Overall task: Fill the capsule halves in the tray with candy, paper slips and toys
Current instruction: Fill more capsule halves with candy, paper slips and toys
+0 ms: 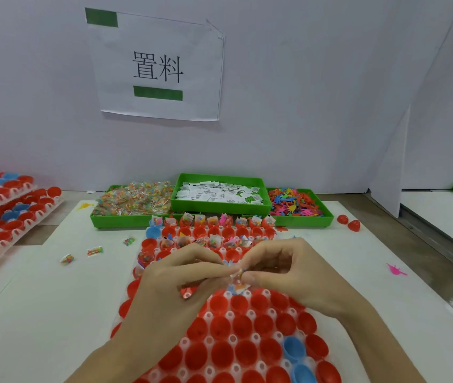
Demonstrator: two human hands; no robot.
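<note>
Capsule tray (pixel 258 338): translucent white, on the table, rows of upright open capsule halves (pixel 221 326), mostly red, a few blue (pixel 293 348). Far rows already hold candy, slips and toys (pixel 214 240); near rows stand hollow. Candy packets (pixel 134 199): clear, multicoloured, heaped in left green bin. Paper slips (pixel 219 192): white, printed, in middle raised bin. Toys (pixel 295 204): small bright plastic figures, right bin.

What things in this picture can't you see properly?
- Head view: the item pinched between left hand and right hand is mostly covered by fingers.
- Capsule halves beneath both hands: hidden.
- Paper slips: print too small.
- Stacked trays: cut by left edge.
</note>
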